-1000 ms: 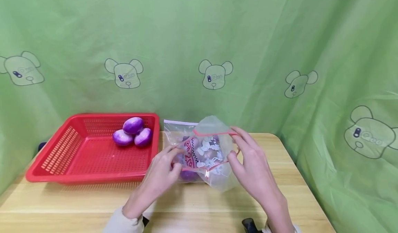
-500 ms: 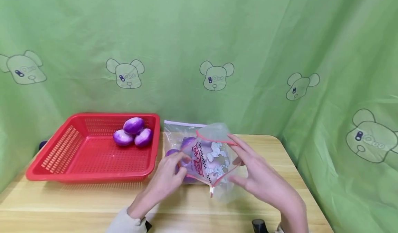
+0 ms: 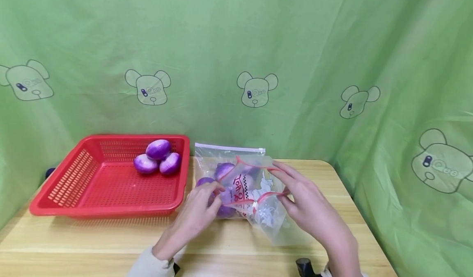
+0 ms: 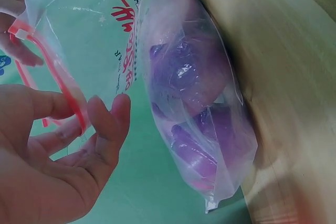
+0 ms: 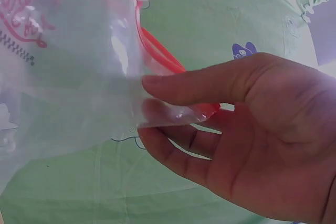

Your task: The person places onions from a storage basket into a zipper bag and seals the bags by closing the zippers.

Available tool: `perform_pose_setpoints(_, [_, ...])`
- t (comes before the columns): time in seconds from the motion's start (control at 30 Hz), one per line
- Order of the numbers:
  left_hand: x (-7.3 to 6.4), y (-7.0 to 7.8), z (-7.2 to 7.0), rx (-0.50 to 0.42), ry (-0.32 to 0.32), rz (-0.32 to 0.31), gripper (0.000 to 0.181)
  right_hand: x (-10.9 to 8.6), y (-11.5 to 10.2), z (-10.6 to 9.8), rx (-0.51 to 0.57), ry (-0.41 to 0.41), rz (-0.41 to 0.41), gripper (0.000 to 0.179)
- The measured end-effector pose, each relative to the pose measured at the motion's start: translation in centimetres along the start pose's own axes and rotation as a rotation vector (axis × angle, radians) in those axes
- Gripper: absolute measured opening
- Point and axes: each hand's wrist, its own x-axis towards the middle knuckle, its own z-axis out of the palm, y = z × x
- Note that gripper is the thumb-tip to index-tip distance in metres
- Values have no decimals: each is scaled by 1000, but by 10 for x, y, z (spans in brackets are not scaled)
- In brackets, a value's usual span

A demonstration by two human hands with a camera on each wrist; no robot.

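Note:
Both hands are at the mouth of a clear zip bag (image 3: 275, 227) with a red rim, red lettering and pale print. The left hand (image 3: 196, 211) pinches the left side of the rim; in the left wrist view the red strip (image 4: 63, 80) passes between its fingers. My right hand (image 3: 314, 207) holds the right corner between thumb and fingers, as the right wrist view shows. Directly behind lies a second clear zip bag (image 3: 204, 154) with a pale top strip. Several purple onions (image 3: 223, 170) fill it, partly hidden by the left hand and the first bag.
A red plastic basket (image 3: 111, 212) stands on the left of the wooden table (image 3: 221, 256). Three purple-and-white onions (image 3: 158, 149) are piled in its back right corner. Green cloth (image 3: 207, 30) with bear heads hangs behind and to the right.
The red-rimmed bag has come lower and slightly right, and its mouth is narrower, with the front rim raised. More of the onion bag behind shows. The right hand's thumb and fingers have drawn together.

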Motion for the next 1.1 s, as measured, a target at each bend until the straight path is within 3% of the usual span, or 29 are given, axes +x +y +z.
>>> perform_pose_setpoints(0.3, [-1, 5, -4, 5, 40, 7, 17, 3, 4, 8, -31, 118, -13, 63])
perform_pose_setpoints(0.63, [4, -1, -26, -45, 195, 89, 22, 8, 11, 11, -36, 143, -15, 62])
perform_pose_setpoints(0.9, [14, -28, -47, 38, 344, 118, 20, 8, 13, 11, -24, 138, 9, 62])
perform_pose_setpoints(1.1, [19, -52, -54, 70, 384, 99, 21, 7, 13, 9, -28, 131, 17, 62])
